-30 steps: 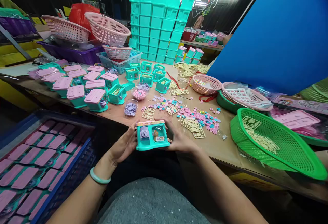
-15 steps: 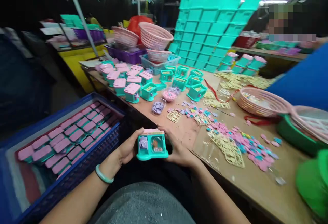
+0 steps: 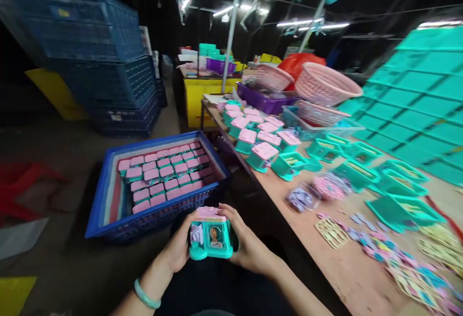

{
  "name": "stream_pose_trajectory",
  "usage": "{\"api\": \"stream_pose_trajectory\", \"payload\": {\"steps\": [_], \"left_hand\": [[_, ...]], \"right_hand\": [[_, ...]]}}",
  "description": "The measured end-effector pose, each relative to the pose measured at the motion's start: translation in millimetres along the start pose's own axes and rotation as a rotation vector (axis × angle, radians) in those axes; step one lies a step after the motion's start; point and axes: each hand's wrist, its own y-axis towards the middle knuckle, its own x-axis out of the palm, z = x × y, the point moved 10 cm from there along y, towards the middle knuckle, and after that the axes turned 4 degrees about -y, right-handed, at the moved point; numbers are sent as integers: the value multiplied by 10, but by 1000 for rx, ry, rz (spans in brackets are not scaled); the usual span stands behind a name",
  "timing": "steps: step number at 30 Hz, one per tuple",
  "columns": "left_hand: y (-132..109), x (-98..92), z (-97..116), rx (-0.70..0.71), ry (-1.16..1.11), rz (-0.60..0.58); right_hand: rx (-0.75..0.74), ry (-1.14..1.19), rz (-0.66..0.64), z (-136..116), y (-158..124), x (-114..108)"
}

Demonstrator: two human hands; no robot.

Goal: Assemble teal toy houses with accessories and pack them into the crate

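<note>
Between my two hands, low in the middle of the head view, is a small teal toy house (image 3: 211, 239) with a pink top, a lilac part at its left and a clear window at its right. My left hand (image 3: 178, 247) grips its left side. On the right side and top edge, the fingers of my right hand (image 3: 249, 246) are closed round it. Just beyond stands a blue crate (image 3: 152, 224) holding rows of similar pink-topped toys (image 3: 166, 171). Both hands hold the toy upright, apart from the crate.
The worktable (image 3: 285, 229) runs along my right, bearing pink-topped toys (image 3: 264, 154), open teal housings (image 3: 405, 210), a tub of lilac parts (image 3: 302, 198) and loose pieces. Stacked blue crates (image 3: 108, 60) stand at the left. Pink baskets (image 3: 327, 84) sit at the back.
My view has swung left, bringing the blue crate ahead of me and the stacked crates into sight. The toy house stays in both hands, now nearer the crate.
</note>
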Motion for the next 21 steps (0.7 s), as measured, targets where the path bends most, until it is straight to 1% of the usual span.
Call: {"api": "stream_pose_trajectory", "payload": {"steps": [3, 5, 7, 9, 11, 13, 15, 17, 19, 21], "left_hand": [[-38, -584, 130, -14, 10, 54], [-54, -933, 208, -21, -10, 82], [-34, -1181, 330, 29, -75, 73], [27, -1336, 473, 113, -132, 41], [132, -1443, 585, 184, -142, 29], [273, -1536, 674, 247, -126, 52], [446, -1643, 741, 283, -123, 107], [650, -1772, 775, 260, -146, 176], [866, -1933, 828, 223, -179, 245], [1072, -2167, 926, 205, -216, 331]], "right_hand": [[-26, 17, -123, 15, 370, 475], [-19, 16, -206, 46, 573, 781], [19, 30, -292, 119, 737, 1054], [96, 87, -349, 261, 878, 1250], [221, 191, -342, 498, 1018, 1337], [349, 292, -329, 790, 1151, 1372], [402, 342, -365, 1048, 1306, 1405], [360, 314, -389, 1255, 1538, 1410], [276, 234, -349, 1440, 1865, 1407], [193, 165, -307, 1593, 2253, 1507]]}}
